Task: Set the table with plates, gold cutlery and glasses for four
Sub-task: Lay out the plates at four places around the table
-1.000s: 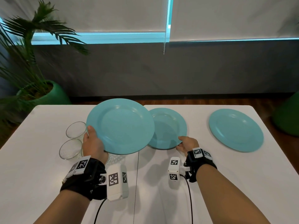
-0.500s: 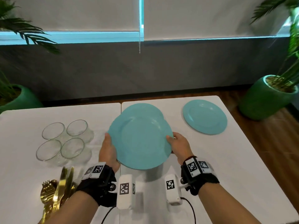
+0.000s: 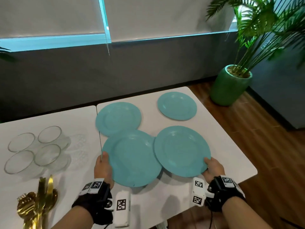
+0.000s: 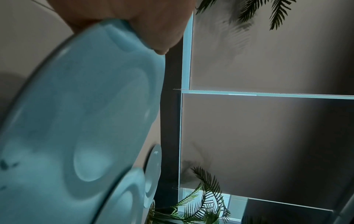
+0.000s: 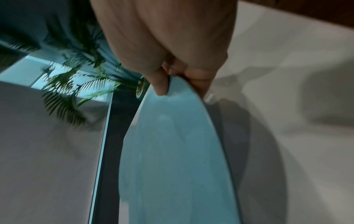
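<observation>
Head view: left hand [image 3: 103, 168] grips the near-left rim of a teal plate [image 3: 131, 158], thumb on top, the plate raised over the white bench [image 3: 227, 156] and casting a shadow. Right hand [image 3: 213, 168] grips the near-right rim of a second teal plate [image 3: 182, 151], which is just right of the first, their edges meeting or overlapping. A third teal plate [image 3: 118, 119] lies flat behind the left-hand plate, partly covered by it; a fourth teal plate [image 3: 177, 105] lies flat behind the right-hand plate, apart from it. Left of the held plates stand four clear glasses [image 3: 37, 148]; gold cutlery [image 3: 37, 205] is piled nearer than the glasses. Green potted palm [image 3: 231, 85] on the floor beyond the bench corner. Left wrist view: thumb pressed on the plate [image 4: 76, 121] rim, fingers hidden underneath. Right wrist view: thumb over and fingers [image 5: 199, 81] under the plate [image 5: 172, 159] edge, pinching it above the bench.
</observation>
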A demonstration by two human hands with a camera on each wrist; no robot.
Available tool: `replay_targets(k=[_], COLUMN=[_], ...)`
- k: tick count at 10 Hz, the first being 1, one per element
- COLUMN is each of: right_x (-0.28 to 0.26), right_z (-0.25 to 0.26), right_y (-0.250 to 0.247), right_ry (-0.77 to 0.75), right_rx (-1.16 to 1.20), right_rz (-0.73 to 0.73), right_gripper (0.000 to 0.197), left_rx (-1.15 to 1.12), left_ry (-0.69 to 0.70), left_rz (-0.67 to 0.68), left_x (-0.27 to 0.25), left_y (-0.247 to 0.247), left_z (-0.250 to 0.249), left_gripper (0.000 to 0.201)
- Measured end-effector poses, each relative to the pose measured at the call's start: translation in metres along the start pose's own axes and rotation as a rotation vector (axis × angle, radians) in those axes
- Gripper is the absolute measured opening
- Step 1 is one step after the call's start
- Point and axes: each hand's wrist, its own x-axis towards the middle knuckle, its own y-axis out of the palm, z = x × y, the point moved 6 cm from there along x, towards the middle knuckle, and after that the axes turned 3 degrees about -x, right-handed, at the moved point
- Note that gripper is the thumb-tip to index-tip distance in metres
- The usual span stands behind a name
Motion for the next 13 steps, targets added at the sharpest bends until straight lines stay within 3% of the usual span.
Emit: replay_targets(k=[2,4,5,6,8,9,11,13], right_x=[0.006,0.022,0.061,0.045,0.091,0.092,0.066,0.052], right_z=[-0.013,-0.028,-0.041,-0.024,-0.033,-0.03,-0.01,-0.002], right_y=[-0.048,-0.081,-0.098,-0.098,-0.117,-0.126,-0.126,-0.117], right_ry=[0.059,0.046,0.07,0.078,0.054,0.049,0.04,0.097], right_rx=[0.026,-0.073,-0.215,-0.277,-0.166,-0.116,0.093,0.213], right_rz=[-0.177,-0.287,-0.288,-0.237,-0.149,-0.185,-0.277,-0.258], right_gripper=[0.039,0.032,0.025,0.023,0.011,0.039,0.036,0.015], left_rx=[0.067,0.067,0.066,0.029,0.036,0.024,-0.011,-0.01], left_ry=[0.043,0.049,0.051,0.033,0.065,0.071,0.058,0.069], left_rz=[-0.039,-0.011,-0.002,0.046,0.073,0.095,0.09,0.099], left_x=[0.016,-0.001,-0.007,-0.011,-0.014,-0.017,-0.015,-0.018], left_y=[-0.011,-0.004,-0.001,0.007,0.01,0.012,0.014,0.016], left_z=[0.008,0.007,0.006,0.005,0.005,0.005,0.005,0.006], left_gripper=[0.052,0.038,0.041,0.039,0.041,0.042,0.041,0.041])
